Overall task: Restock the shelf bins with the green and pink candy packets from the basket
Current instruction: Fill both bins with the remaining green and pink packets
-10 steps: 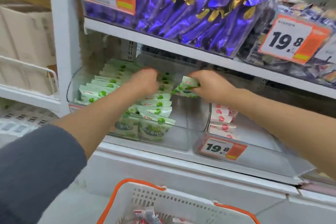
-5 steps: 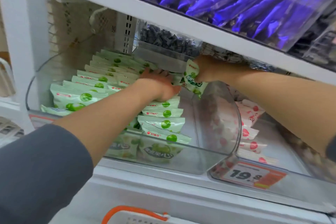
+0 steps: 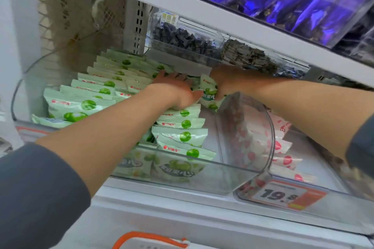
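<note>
Shelf bin [image 3: 226, 180] holds green rows [image 3: 81, 105]; our left hand [image 3: 174, 91] presses them; right hand [image 3: 222, 81] grips a packet [image 3: 208, 95]; next, likely, slotting it in.

clear plastic bin [image 3: 245, 133], glossy green packets [image 3: 183, 136]

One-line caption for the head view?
Right hand holds a green packet deep in the clear bin; left hand rests on the stacked packets.

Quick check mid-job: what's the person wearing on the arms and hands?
No gloves, rings or watch show on the left hand or right hand. The plain dark grey fabric left sleeve and matching right sleeve end above the uncovered forearms.
</note>
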A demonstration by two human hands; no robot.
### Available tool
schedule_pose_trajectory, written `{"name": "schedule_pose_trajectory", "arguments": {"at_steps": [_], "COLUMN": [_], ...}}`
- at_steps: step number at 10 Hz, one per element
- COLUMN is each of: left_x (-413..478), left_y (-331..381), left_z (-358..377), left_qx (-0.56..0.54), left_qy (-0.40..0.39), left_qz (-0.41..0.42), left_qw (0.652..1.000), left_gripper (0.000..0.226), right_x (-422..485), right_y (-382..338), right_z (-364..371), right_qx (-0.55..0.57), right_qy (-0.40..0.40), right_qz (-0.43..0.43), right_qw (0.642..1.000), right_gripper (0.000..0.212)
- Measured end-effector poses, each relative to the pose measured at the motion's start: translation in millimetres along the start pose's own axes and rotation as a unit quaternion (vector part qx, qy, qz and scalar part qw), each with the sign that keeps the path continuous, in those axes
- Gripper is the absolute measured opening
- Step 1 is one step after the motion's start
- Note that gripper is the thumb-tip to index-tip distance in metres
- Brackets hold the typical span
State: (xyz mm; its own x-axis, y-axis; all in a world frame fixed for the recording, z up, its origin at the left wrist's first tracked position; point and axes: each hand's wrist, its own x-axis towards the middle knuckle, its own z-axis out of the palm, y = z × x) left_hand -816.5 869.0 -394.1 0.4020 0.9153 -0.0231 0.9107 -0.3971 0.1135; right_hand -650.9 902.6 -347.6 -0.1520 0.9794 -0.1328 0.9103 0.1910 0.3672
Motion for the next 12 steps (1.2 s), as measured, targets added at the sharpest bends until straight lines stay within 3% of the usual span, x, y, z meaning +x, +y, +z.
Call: {"name": "schedule_pose_trajectory", "arguments": {"at_steps": [1,3,4,5,6,7,8,9,10,12], "left_x": [0.2,1.2,1.7,2.1,1.8,1.6,1.1,1.2,1.4,0.9], "left_y": [-0.2,-0.6,-2.0,-1.7,-1.6,-1.6,-1.1,-0.9,-0.8,-0.9], "left_z": [-1.0,1.3,1.7,2.5,2.4,1.2,0.7,0.3,0.1,-0.2], "left_qx": [0.001,0.0,0.007,0.011,0.009,0.004,0.002,0.0,0.001,-0.004], "left_qy": [-0.001,0.007,0.009,0.006,0.004,0.003,0.001,-0.001,-0.001,-0.001], "left_qz": [0.001,0.005,0.012,0.007,0.008,0.008,0.008,0.009,0.011,0.015], "left_qw": [1.0,1.0,1.0,1.0,1.0,1.0,1.0,1.0,1.0,1.0], "left_gripper": [0.068,0.063,0.061,0.061,0.061,0.06,0.06,0.06,0.06,0.059], "right_x": [3.8,7.1,1.1,-2.9,-2.6,-2.7,-0.1,1.4,0.8,-9.7], "right_y": [-1.7,3.5,10.0,11.0,8.8,8.6,9.8,11.0,11.3,14.1], "right_z": [8.1,-3.0,-4.9,1.3,1.0,-0.8,-2.2,-6.0,-4.7,8.8], "right_qx": [-0.033,0.027,0.018,-0.031,-0.084,-0.068,0.015,0.061,0.088,0.131], "right_qy": [0.042,0.003,-0.009,0.056,0.107,0.092,0.055,0.027,0.054,0.174], "right_qz": [-0.003,0.001,0.0,-0.014,-0.028,-0.009,0.019,0.049,0.051,0.029], "right_qw": [0.999,1.0,1.0,0.998,0.99,0.993,0.998,0.997,0.993,0.975], "right_gripper": [0.056,0.034,0.035,0.038,0.016,0.015,0.029,0.025,0.036,0.024]}}
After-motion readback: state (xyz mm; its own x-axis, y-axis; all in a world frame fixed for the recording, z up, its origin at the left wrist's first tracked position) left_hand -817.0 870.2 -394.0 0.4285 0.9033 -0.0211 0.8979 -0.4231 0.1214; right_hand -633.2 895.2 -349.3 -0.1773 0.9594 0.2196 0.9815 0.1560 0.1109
